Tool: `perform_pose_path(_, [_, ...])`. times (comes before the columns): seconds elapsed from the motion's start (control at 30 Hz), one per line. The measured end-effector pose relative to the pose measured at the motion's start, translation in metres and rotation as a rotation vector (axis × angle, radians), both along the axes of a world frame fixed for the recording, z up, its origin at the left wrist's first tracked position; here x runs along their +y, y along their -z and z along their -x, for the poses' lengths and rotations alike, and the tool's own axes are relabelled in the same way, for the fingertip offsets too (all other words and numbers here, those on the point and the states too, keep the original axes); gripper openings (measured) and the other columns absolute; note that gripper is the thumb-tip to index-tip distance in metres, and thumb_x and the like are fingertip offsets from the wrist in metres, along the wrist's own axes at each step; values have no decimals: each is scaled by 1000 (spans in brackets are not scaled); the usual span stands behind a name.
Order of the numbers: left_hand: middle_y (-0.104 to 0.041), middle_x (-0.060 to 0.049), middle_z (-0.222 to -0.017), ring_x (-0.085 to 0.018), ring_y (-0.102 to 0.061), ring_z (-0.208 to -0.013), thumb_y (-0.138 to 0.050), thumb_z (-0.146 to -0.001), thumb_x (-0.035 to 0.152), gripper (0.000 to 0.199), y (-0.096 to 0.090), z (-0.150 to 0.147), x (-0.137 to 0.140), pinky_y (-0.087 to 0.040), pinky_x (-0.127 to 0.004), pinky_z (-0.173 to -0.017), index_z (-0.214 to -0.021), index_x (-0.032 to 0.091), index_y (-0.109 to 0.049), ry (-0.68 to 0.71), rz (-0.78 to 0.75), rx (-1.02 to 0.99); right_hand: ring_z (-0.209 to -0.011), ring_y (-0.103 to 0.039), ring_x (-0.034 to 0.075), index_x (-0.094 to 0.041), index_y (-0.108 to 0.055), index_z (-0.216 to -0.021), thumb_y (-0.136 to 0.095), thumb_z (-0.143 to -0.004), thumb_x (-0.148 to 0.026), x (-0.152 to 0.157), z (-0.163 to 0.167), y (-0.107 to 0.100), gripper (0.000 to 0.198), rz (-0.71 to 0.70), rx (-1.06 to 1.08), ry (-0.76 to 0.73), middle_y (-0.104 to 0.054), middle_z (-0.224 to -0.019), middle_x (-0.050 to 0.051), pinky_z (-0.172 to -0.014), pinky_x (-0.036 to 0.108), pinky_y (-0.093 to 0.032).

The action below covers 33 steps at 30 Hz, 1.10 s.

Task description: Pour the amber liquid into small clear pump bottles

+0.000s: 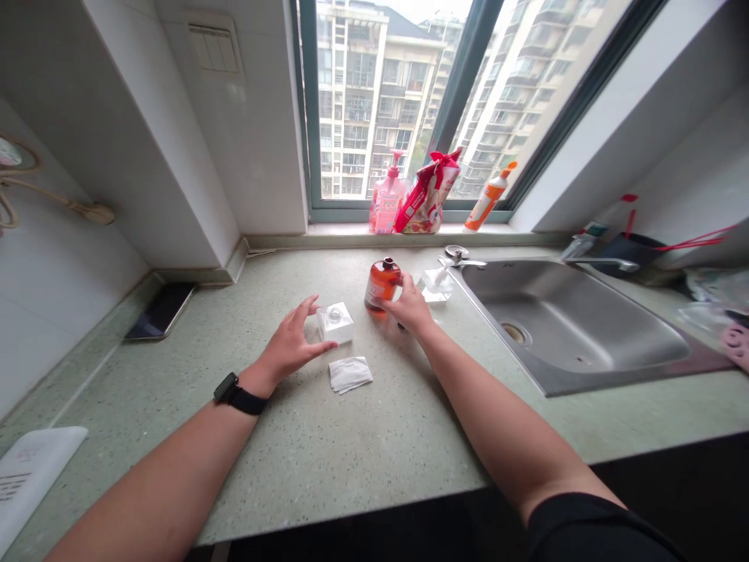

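Observation:
My right hand [409, 306] is closed around the side of an amber bottle [379, 286], which is upright with its neck uncapped and reddish-brown liquid inside. A small dark object, partly hidden, shows under that hand. My left hand [298, 336], wearing a black watch, has its thumb and fingers spread at the left side of a white square bottle [335, 323] with a round clear mouth on top. Whether the fingertips touch it I cannot tell. A folded white tissue [350, 374] lies in front of it. Behind my right hand is a second white square container with a pump head [436, 284].
A steel sink [547, 375] with a tap [602, 263] is at the right. On the windowsill stand a pink pump bottle [386, 201], a red bag [429, 195] and an orange bottle [487, 201]. A phone [160, 311] lies left; a white board-like object [38, 476] is nearer.

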<state>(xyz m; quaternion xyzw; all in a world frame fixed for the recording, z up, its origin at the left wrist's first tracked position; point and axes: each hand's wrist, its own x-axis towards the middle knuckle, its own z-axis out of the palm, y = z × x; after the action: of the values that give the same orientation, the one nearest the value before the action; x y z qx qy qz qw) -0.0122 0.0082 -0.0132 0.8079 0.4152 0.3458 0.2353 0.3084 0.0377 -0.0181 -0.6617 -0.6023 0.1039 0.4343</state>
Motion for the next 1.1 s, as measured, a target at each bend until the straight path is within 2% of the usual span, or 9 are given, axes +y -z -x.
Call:
perform_pose_path(0.3, [-62,-17,-150,-37,-62,-140,-89,-82,52,87,4,1,1,-47,-56,-122,-153,23,-48,-16,22,43,-119,-73,37,-27,-59,-123,-88,-66,-44,3,2,-7,66,61,-1,-3,-77,-124,12,-105,57,-56])
perform_pose_path(0.47, [-66,-14,-138,-36,-63,-134,-86,-83,50,67,0,0,-1,-49,-55,-118,-136,23,-57,-23,33,86,-115,-72,39,-25,-62,-121,-84,-70,-48,2,4,-1,61,9,-55,12,-77,-119,14,-102,57,-56])
perform_pose_path(0.6, [-67,-12,-133,-34,-65,-129,-85,-84,48,58,-2,0,-2,-50,-52,-114,-129,24,-58,-28,51,102,-116,-71,39,-24,-61,-127,-84,-72,-49,0,2,3,64,-72,-103,-40,-76,-122,15,-101,58,-55])
perform_pose_path(0.83, [-69,-11,-131,-34,-65,-124,-84,-85,54,56,-6,0,-2,-51,-52,-109,-125,25,-59,-39,70,111,-127,-65,41,-24,-56,-141,-78,-84,-50,-14,6,-3,67,-256,-249,-82,-71,-136,16,-110,59,-49])
perform_pose_path(0.97, [-71,-9,-125,-34,-68,-120,-85,-84,56,55,-10,-1,-4,-53,-52,-107,-121,25,-60,-32,40,96,-134,-60,40,-29,-49,-152,-73,-90,-45,-22,12,-8,68,-265,-317,-97,-68,-141,13,-115,59,-46])
perform_pose_path(1.1, [-73,-9,-121,-34,-70,-117,-87,-83,60,58,-13,-2,-5,-54,-51,-105,-121,25,-61,-37,8,76,-133,-58,40,-32,-45,-157,-72,-91,-40,-27,13,-8,72,-280,-350,-107,-65,-143,12,-116,60,-46])
